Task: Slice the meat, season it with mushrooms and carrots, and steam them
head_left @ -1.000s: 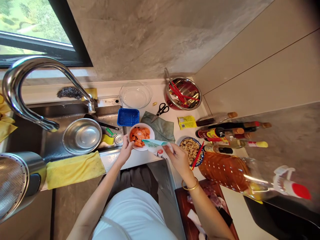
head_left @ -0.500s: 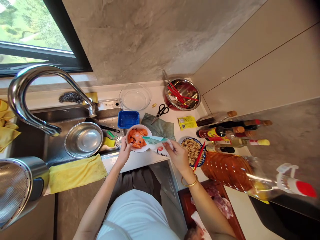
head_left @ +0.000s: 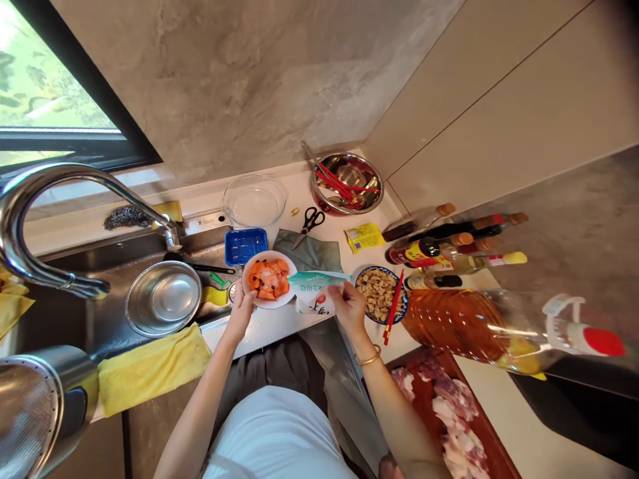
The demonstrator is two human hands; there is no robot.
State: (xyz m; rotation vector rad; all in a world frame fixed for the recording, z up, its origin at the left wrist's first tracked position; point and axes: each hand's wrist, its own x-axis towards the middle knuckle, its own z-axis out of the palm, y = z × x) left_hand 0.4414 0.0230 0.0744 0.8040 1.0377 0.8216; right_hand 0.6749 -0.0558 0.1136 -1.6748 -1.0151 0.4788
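Observation:
My left hand [head_left: 243, 310] grips the near left rim of a small white bowl [head_left: 287, 301], tilted a little toward me. Orange slices [head_left: 268, 278] lie in it with dark specks and a small whitish patch on top. Closed on a white and teal printed packet [head_left: 314, 291] is my right hand [head_left: 349, 307], just right of the bowl. The packet's print reads as a salt bag. Right of that hand stands a patterned bowl of brown chopped pieces [head_left: 380, 293], with red chopsticks [head_left: 394, 307] across its rim.
Left is a sink with a metal pot [head_left: 164, 298] under a curved faucet [head_left: 64, 173]. Behind the bowl are a blue tray [head_left: 245, 246], a glass dish [head_left: 254, 199], scissors [head_left: 308, 225] and a steel basin [head_left: 348, 183]. Bottles and an oil jug [head_left: 449, 326] stand right, raw meat [head_left: 456, 426] nearer.
The packet has swung away from over the bowl and now sits level beside it. A whitish patch shows on the orange slices. The camera view has shifted, revealing more raw meat.

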